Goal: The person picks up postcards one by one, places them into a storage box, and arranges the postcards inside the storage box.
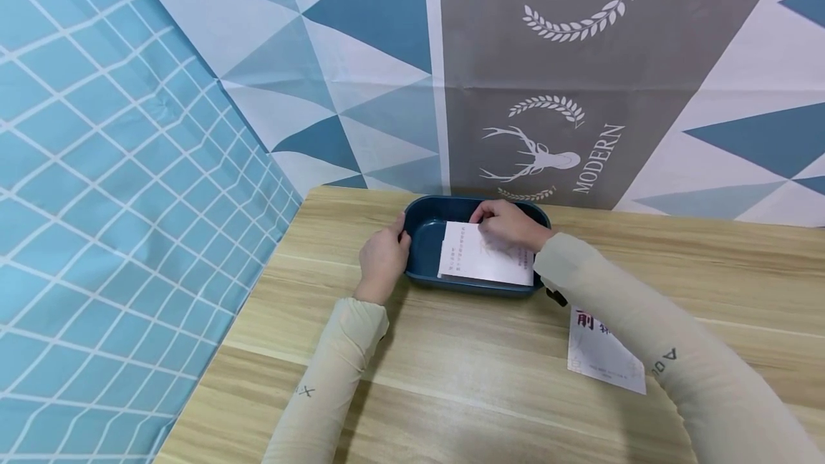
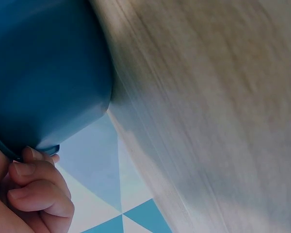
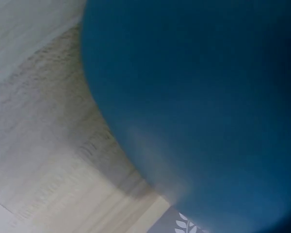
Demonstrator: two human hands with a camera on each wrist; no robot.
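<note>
A dark blue rectangular plastic basin (image 1: 422,238) stands on the wooden table near the wall. My left hand (image 1: 384,253) grips its left end, with curled fingers (image 2: 41,194) at the rim in the left wrist view. White printed cards (image 1: 490,271), seemingly more than one layer, lie across the right part of the basin. My right hand (image 1: 509,224) reaches over them, its curled fingers pinching the top card near its far edge. In the right wrist view the basin's outer wall (image 3: 194,107) fills much of the picture, and the hand is hidden.
Another white sheet with red and dark characters (image 1: 606,364) lies on the table (image 1: 464,371), partly under my right forearm. A patterned wall covering (image 1: 380,77) rises behind the basin, and a blue gridded sheet (image 1: 116,185) borders the table's left side.
</note>
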